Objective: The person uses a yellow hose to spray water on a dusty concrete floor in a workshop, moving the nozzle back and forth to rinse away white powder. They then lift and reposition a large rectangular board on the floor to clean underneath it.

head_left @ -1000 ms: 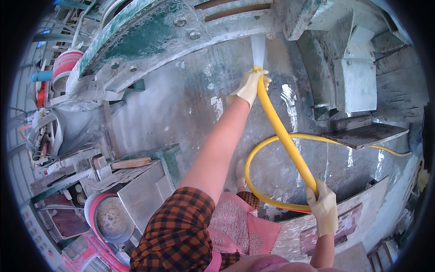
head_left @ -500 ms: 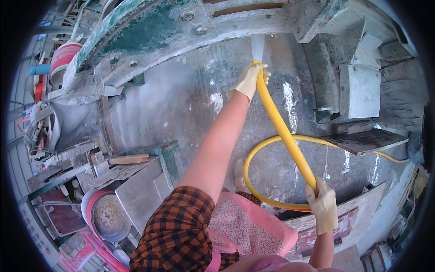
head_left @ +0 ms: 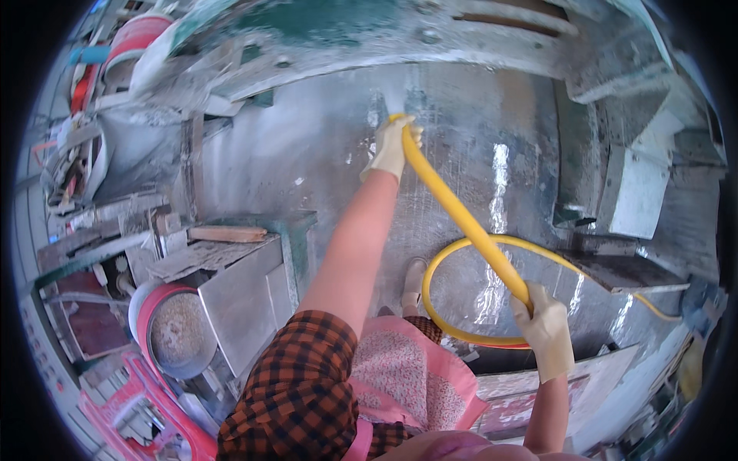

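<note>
A yellow hose (head_left: 453, 204) runs slantwise between my two gloved hands. Close behind its mouth, my left hand (head_left: 393, 146) is wrapped round it, arm stretched far forward. Whitish water (head_left: 395, 101) sprays from the mouth toward the far floor. My right hand (head_left: 544, 326) grips the hose lower down on the right, near my body. From there it loops on the wet floor and trails off to the right. Both hands wear pale cream rubber gloves.
Ahead stands a large machine frame (head_left: 338, 48) with worn green paint. A pale metal housing (head_left: 634, 192) is at the right, above a dark plate (head_left: 626, 271). Left of me are a bucket of grainy material (head_left: 181, 332), a pink stool (head_left: 142, 403) and a metal-panelled bench (head_left: 244, 296).
My left hand and the hose mouth have swung left and slightly nearer, taking the spray with them. My right hand still grips the hose. The view has shifted a little.
</note>
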